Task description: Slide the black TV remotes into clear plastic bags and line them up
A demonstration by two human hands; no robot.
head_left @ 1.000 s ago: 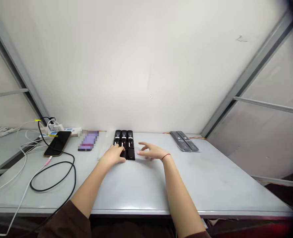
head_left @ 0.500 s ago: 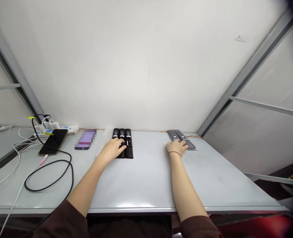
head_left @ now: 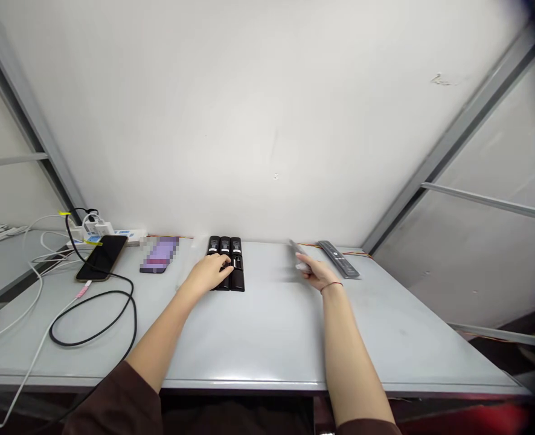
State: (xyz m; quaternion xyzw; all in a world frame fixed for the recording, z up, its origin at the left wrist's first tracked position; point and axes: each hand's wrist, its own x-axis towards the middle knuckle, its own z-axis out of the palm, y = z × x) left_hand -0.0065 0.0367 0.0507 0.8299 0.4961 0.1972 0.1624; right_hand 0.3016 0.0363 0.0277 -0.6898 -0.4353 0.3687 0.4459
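Observation:
Three black remotes (head_left: 231, 266) lie side by side, backs up, at the far middle of the grey table (head_left: 258, 338). My left hand (head_left: 209, 275) rests on the left ones, fingers curled over them. My right hand (head_left: 315, 273) is closed on a grey remote (head_left: 298, 250), blurred by motion, lifted just off the table. One more grey remote (head_left: 339, 258) lies at the far right near the wall.
A phone (head_left: 102, 257) on a black cable (head_left: 90, 314) lies at the far left by a white power strip (head_left: 99, 232). A second phone (head_left: 159, 255) sits beside it. White cables trail off the left edge. Metal frame bars run along both sides.
My right hand went from the black remotes to the pair of grey remotes, took one and is carrying it back left. My left hand stayed on the black remotes.

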